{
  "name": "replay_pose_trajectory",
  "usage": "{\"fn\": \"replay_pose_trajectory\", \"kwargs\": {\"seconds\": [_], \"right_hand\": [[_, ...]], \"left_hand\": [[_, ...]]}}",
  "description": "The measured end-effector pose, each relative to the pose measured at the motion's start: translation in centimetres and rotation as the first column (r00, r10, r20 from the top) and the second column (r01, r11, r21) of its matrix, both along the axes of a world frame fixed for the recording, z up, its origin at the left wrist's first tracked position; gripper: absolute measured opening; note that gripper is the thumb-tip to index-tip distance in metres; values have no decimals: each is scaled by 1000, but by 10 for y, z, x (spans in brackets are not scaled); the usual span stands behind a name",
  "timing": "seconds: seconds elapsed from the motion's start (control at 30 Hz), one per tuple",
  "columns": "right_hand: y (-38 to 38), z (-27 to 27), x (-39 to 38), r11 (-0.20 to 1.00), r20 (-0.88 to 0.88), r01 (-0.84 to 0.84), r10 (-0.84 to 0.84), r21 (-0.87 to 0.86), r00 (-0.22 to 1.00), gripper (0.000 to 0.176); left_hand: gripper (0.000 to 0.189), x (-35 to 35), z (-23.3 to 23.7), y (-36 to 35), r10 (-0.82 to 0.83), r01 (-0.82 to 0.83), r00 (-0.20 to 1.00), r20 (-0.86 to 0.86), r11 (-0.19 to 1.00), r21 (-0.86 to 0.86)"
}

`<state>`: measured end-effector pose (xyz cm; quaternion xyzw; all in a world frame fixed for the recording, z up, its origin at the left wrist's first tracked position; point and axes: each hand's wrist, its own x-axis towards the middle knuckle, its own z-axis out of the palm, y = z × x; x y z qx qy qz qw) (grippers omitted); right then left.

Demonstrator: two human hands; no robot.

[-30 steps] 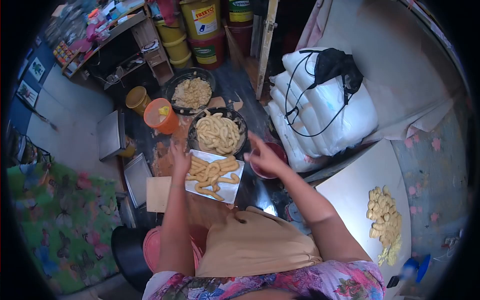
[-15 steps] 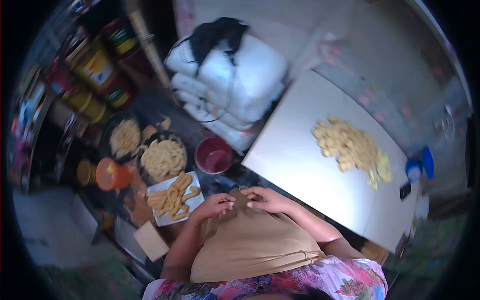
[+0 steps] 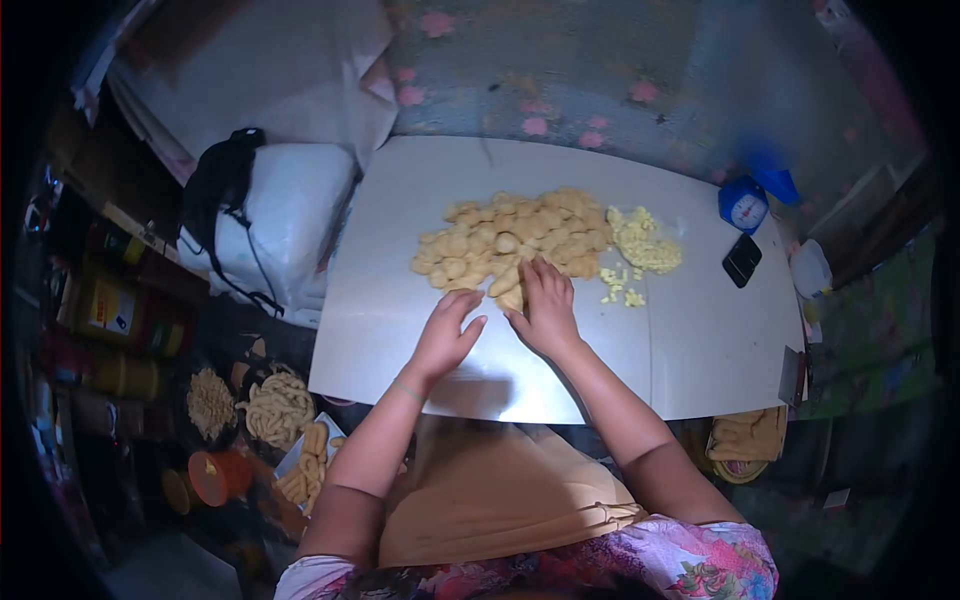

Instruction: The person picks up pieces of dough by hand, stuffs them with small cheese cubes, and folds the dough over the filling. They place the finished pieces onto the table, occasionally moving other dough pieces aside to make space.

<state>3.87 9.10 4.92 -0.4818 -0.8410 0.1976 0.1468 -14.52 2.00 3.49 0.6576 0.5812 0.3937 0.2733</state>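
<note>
A wide pile of flattened dough pieces (image 3: 470, 240) lies on the white table. My right hand (image 3: 545, 310) reaches its near edge, fingers stretched out over the dough and thumb beside a dough piece (image 3: 510, 296) that sticks out toward me. To its left, my left hand (image 3: 447, 330) is open over the tabletop, thumb apart from the fingers and fingertips just short of the pile. Small pale yellow cubes (image 3: 645, 242) are heaped against the pile's right side, with a few scattered in front.
A blue dial scale (image 3: 744, 206) and a black phone (image 3: 741, 262) are on the table's right end. Left of the table stand stacked white sacks (image 3: 290, 215). Lower left are a bowl of dough strips (image 3: 278, 408), a tray of browned sticks (image 3: 312, 462) and an orange container (image 3: 220, 476).
The view has swung right, from the bowls to the table. Both hands have moved from in front of the apron to the dough pile.
</note>
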Motion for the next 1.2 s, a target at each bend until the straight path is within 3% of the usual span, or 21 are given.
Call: {"fn": "replay_pose_trajectory", "kwargs": {"seconds": [0.03, 0.1, 0.17, 0.23, 0.3, 0.33, 0.37, 0.4, 0.43, 0.5, 0.57, 0.63, 0.67, 0.77, 0.8, 0.9, 0.93, 1.03, 1.07, 1.17, 1.2], "right_hand": [[8, 18, -1, 998, 70, 46, -43, -42, 997, 74], [22, 4, 8, 996, 67, -28, 34, -88, 997, 75], [29, -81, 21, 981, -49, -97, 107, 170, 993, 73], [25, -70, 38, 963, -230, -244, 265, 114, 937, 59], [25, -64, 57, 895, -353, -442, 431, 55, 830, 52], [24, -67, 60, 877, -497, -480, 413, -8, 763, 50], [26, -68, 62, 885, -466, -466, 416, 8, 781, 49], [25, -66, 64, 893, -435, -450, 414, 22, 800, 49], [24, -65, 66, 901, -403, -432, 409, 37, 819, 49], [30, -70, 58, 950, -339, -308, 305, 47, 890, 59], [35, -70, 56, 955, -314, -250, 289, 160, 904, 65], [32, -67, 70, 916, -332, -388, 399, 103, 855, 67], [31, -63, 78, 887, -342, -456, 453, 76, 823, 68], [29, -33, 103, 770, -476, -606, 464, -201, 747, 62], [32, -30, 115, 833, -439, -554, 495, -7, 749, 52], [65, -32, 151, 978, -331, -180, 204, 102, 921, 36], [81, -35, 159, 991, -304, -71, 103, 116, 947, 30], [101, -28, 174, 993, -190, -71, 88, 92, 978, 25], [106, -44, 175, 980, -98, -172, 182, 103, 978, 22], [86, -31, 165, 925, 92, -309, 295, 220, 951, 22], [84, -34, 163, 928, 52, -290, 286, 233, 957, 21]], "left_hand": [[43, 16, -9, 13, 29, -24, 996, -87, 998, 54], [49, 42, -35, 37, 108, -68, 963, -247, 983, 168], [58, 58, -54, 44, 146, -105, 943, -301, 983, 150], [62, 66, -58, 39, 194, -146, 930, -312, 975, 169], [61, 70, -53, 33, 215, -197, 965, -153, 973, 122], [59, 74, -43, 28, 260, -257, 965, -27, 964, 65], [57, 78, -39, 26, 306, -308, 947, 97, 951, 2], [54, 81, -40, 33, 316, -328, 941, 119, 939, 105], [55, 86, -39, 36, 343, -326, 935, -91, 932, 161], [56, 93, -33, 42, 381, -278, 789, -481, 921, 274], [49, 93, -42, 46, 303, -255, 867, -396, 952, 171], [43, 92, -47, 40, 234, -217, 918, -320, 972, 89], [38, 94, -46, 34, 226, -186, 898, -377, 972, 141], [36, 102, -47, 10, 184, -142, 946, -267, 975, 168], [35, 106, -43, 2, 220, -201, 960, -175, 972, 122], [32, 123, -28, -10, 332, -327, 929, 164, 943, -58], [32, 128, -27, -11, 363, -336, 878, 313, 932, -136], [31, 136, -12, -10, 354, -181, 653, 669, 931, -316], [31, 136, -9, -8, 340, -98, 554, 760, 933, -346], [32, 132, -21, 1, 287, 95, 407, 867, 931, -353], [32, 132, -23, 2, 285, 116, 392, 875, 928, -355]]}}
